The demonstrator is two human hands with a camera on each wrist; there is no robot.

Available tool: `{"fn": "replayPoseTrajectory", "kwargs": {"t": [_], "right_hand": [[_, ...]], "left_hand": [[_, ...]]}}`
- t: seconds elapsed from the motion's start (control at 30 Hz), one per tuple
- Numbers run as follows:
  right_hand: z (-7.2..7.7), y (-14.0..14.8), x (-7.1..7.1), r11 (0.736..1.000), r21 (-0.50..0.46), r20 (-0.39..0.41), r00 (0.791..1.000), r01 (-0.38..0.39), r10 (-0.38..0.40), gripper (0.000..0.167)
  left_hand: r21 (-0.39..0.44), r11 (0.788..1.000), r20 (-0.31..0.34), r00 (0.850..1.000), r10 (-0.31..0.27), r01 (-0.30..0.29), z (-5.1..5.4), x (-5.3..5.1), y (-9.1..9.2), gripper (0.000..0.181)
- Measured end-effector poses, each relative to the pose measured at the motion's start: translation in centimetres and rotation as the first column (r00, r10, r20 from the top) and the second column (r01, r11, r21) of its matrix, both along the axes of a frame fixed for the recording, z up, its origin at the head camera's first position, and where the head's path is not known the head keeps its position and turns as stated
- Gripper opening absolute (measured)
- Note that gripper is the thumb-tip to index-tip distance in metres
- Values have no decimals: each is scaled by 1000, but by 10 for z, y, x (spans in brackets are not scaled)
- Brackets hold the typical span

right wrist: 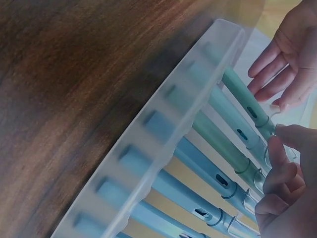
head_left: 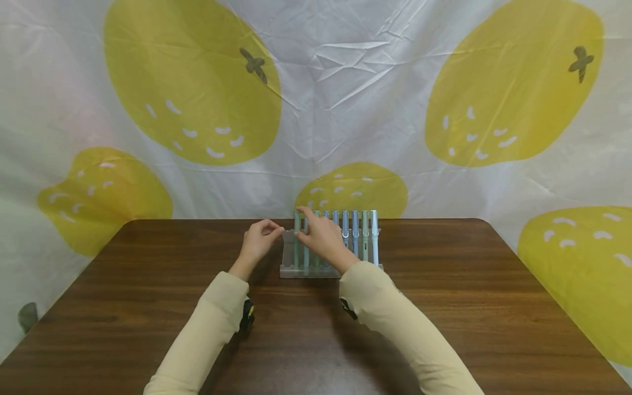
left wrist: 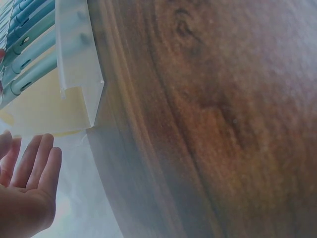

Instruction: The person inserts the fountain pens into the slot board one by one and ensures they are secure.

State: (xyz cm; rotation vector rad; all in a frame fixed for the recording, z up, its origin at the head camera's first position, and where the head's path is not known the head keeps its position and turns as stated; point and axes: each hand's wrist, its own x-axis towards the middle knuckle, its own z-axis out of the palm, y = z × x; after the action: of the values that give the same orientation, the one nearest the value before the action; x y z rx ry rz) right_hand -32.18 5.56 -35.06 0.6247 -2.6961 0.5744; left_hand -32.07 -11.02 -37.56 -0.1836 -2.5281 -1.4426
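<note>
A clear plastic pen stand point(head_left: 291, 272) holds several upright pens in blue and green shades. My right hand point(head_left: 323, 237) reaches across its front and pinches the capped end of the leftmost green pen point(right wrist: 245, 96), whose lower end sits in the stand's front ledge. At the stand's upper left corner, my left hand point(head_left: 258, 241) pinches the edge between thumb and index finger. Its other fingers point(left wrist: 47, 171) stay extended in the left wrist view. Beside the gripped pen stands a light blue pen point(right wrist: 230, 116). In the head view, my right hand partly hides the middle pens.
The stand is near the far edge of a brown wooden table point(head_left: 306, 340). Behind it hangs a pale cloth point(head_left: 316, 120) printed with yellow fruit. A dark object point(head_left: 28, 316) shows beyond the table's left edge.
</note>
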Motion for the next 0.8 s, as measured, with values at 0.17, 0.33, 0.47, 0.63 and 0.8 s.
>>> {"fn": "replayPoseTrajectory", "kwargs": {"t": [0.17, 0.33, 0.47, 0.63, 0.8], "right_hand": [[1, 0, -1, 1000, 13, 8, 1000, 7, -7, 54], [1, -1, 0, 1000, 23, 8, 1000, 12, -12, 55], [2, -1, 0, 999, 31, 22, 1000, 16, -16, 55], [2, -1, 1, 999, 36, 16, 1000, 17, -18, 56], [2, -1, 2, 1000, 14, -38, 999, 1, -1, 57]], "left_hand": [[10, 1000, 4, 1000, 1, -1, 1, 0, 1, 20], [5, 1000, -5, 1000, 2, -2, 0, 0, 0, 20], [5, 1000, -5, 1000, 3, -3, -1, -1, -1, 20], [6, 1000, 0, 1000, 6, -6, 0, 0, 0, 20], [9, 1000, -11, 1000, 8, -8, 1, 0, 0, 20]]}}
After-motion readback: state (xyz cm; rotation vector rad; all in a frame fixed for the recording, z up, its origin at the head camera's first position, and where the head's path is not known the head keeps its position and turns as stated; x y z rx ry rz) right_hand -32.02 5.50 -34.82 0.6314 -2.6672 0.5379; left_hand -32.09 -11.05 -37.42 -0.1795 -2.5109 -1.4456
